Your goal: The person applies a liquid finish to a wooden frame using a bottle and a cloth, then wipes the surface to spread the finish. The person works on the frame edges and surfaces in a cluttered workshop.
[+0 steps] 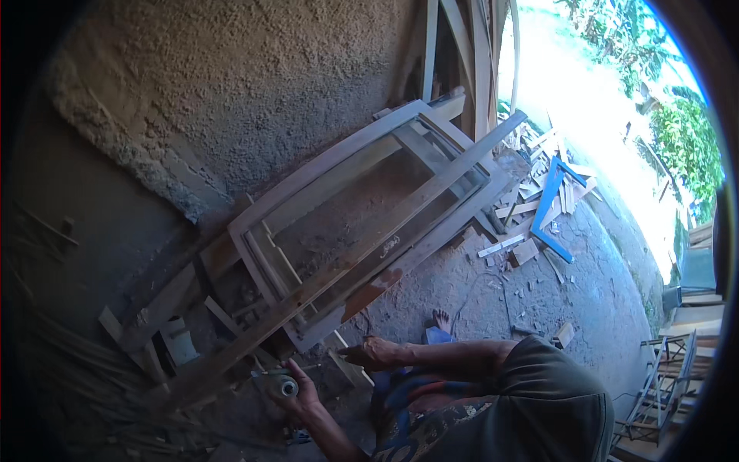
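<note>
My left hand (303, 393) holds a pale greenish, rounded thing (275, 384) with a ring-shaped end and a dark centre; it may be a bottle or a roll. My fingers wrap its near side. My right hand (380, 353) is closed around a small brown, flat-looking piece (353, 356), whose kind I cannot make out. Just beyond both hands, a long wooden plank (377, 236) lies slantwise across a wooden frame (331, 162) with an open middle. A reddish-brown patch (373, 294) marks the frame's near side.
A rough wall (231, 85) rises at the back left. Wood offcuts (523, 252) and a blue angled piece (544, 209) litter the ground on the right. Tall boards (479, 69) lean at the back. A metal rack (654, 389) stands at the far right, and slats (85, 377) lie on the left.
</note>
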The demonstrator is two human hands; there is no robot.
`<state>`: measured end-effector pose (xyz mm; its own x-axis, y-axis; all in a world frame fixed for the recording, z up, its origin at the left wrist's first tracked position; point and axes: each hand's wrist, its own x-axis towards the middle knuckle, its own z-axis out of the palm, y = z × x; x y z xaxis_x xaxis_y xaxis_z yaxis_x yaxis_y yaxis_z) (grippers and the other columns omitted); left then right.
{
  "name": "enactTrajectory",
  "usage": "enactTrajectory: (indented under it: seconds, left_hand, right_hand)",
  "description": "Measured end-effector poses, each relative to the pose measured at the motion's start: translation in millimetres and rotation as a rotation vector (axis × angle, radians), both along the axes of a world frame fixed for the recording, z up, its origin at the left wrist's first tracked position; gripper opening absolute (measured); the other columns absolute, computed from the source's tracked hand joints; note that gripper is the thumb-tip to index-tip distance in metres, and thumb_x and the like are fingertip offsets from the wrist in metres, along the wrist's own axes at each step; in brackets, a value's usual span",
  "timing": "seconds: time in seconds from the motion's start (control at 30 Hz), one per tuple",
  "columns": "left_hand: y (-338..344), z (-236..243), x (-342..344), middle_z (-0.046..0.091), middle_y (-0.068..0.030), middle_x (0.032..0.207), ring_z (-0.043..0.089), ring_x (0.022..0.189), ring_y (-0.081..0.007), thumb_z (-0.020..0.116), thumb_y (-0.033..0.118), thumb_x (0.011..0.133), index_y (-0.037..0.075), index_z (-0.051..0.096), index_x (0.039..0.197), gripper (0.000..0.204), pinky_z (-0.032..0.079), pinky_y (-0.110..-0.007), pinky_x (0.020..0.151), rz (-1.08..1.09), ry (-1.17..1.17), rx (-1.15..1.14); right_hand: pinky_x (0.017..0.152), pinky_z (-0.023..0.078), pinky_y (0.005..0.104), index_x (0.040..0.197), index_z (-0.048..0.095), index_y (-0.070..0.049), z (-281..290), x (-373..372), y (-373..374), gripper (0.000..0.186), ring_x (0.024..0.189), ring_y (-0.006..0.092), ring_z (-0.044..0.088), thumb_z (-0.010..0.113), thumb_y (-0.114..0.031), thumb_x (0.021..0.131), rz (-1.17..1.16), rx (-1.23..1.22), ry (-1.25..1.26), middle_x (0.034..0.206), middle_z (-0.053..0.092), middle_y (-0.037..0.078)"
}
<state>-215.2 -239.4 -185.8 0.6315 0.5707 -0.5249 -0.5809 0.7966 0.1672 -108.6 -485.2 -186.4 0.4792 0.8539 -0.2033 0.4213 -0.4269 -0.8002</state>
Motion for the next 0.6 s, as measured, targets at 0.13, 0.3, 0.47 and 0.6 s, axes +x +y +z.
enactTrajectory:
  seconds: [0.13,0.3,0.47,0.6]
  left_hand:
    - [-31,3,32,0.073,-0.0103,0.103,0.069,0.098,-0.0290,0.060,0.033,0.096,0.004,0.070,0.108,0.032,0.054,-0.050,0.102,-0.025,0.015,0.086]
    - [-99,27,82,0.073,-0.0097,0.102,0.069,0.098,-0.0280,0.059,0.028,0.097,0.005,0.070,0.108,0.028,0.054,-0.050,0.100,-0.004,0.046,0.064]
    - [-158,28,140,0.072,-0.0111,0.107,0.068,0.104,-0.0326,0.058,0.029,0.096,0.005,0.068,0.115,0.031,0.053,-0.054,0.101,-0.058,-0.035,0.038]
    - [-211,49,179,0.073,-0.0136,0.097,0.069,0.095,-0.0315,0.057,0.030,0.097,0.002,0.068,0.108,0.032,0.057,-0.053,0.096,-0.147,-0.043,0.065]
  right_hand:
    - [0.084,0.053,0.0458,0.137,0.055,-0.009,-12,21,-76,0.046,0.098,0.0355,0.068,0.058,-0.015,0.092,-0.076,0.158,-0.006,0.105,0.070,0.019]
    - [0.073,0.056,0.0441,0.112,0.070,-0.006,23,123,-232,0.022,0.087,0.0358,0.068,0.061,-0.006,0.092,-0.708,0.345,-0.403,0.100,0.067,0.016]
    - [0.082,0.053,0.0461,0.106,0.072,-0.010,-15,267,-439,0.020,0.095,0.0390,0.067,0.058,-0.017,0.095,-1.369,0.005,-0.566,0.099,0.069,0.019]
    - [0.086,0.052,0.0454,0.111,0.072,-0.012,-43,336,-546,0.023,0.102,0.0388,0.066,0.061,-0.020,0.092,-1.462,-0.188,-0.501,0.105,0.069,0.019]
